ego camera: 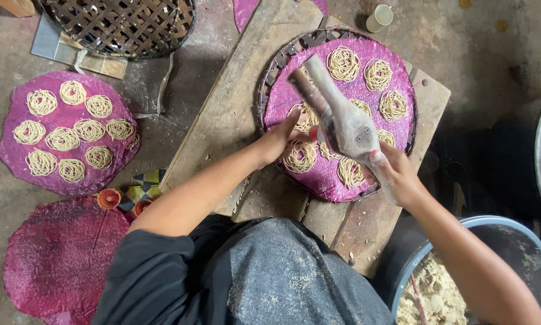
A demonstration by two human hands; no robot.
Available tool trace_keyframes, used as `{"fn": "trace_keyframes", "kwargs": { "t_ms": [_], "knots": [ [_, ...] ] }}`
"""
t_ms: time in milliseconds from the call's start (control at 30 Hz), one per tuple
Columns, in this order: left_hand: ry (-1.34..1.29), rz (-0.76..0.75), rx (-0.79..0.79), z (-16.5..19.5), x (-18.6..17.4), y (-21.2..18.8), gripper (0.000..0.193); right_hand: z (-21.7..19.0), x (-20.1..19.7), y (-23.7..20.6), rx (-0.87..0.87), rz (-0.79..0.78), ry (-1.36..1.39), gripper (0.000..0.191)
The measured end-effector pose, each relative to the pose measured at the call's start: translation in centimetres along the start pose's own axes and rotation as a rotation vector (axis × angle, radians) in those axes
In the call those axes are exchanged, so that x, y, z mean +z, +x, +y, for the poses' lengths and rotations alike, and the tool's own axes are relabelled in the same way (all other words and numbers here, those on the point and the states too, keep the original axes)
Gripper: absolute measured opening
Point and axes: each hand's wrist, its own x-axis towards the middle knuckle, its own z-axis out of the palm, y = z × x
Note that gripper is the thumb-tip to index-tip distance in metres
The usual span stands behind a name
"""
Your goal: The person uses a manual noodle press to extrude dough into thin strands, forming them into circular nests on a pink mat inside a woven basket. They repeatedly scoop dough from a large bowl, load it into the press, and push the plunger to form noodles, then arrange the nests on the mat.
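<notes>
head view: i see everything from above, looking down at my lap and a wooden board (pixel 234 114) on the floor.
right hand: my right hand (pixel 397 174) is closed around the lower handle of a metal noodle press (pixel 336 114), holding it tilted over the tray.
left hand: my left hand (pixel 279 139) reaches to the underside of the press, fingers curled at its outlet; i cannot tell how firmly it grips.
tray: a round woven tray (pixel 270 78) lined with a pink mat (pixel 397 129) lies on the board, carrying coils of pale noodle strands (pixel 343 63).
left floor: another pink mat with noodle coils (pixel 66 132) lies well apart, with a bare dark-red mat (pixel 60 259) below it.
top left: a woven basket (pixel 120 24).
bottom right: a grey tub of dough (pixel 511 253) just beside my right arm.
top: a small cup (pixel 379 18).
</notes>
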Motion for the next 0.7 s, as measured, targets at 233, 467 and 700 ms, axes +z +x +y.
{"fn": "trace_keyframes", "kwargs": {
  "t_ms": [233,467,700],
  "knots": [
    [0.95,0.381,0.39,3.5,-0.9,-7.3,0.025,2.1,0.4,-1.8,-0.219,0.098,0.255,0.086],
    [1.043,0.301,0.479,4.4,3.0,-2.4,0.011,3.9,3.1,-4.4,-0.374,0.25,0.485,0.092],
    [1.16,0.298,0.439,4.4,4.6,0.2,0.018,7.1,3.2,-7.7,-0.371,0.352,0.599,0.106]
  ]
}}
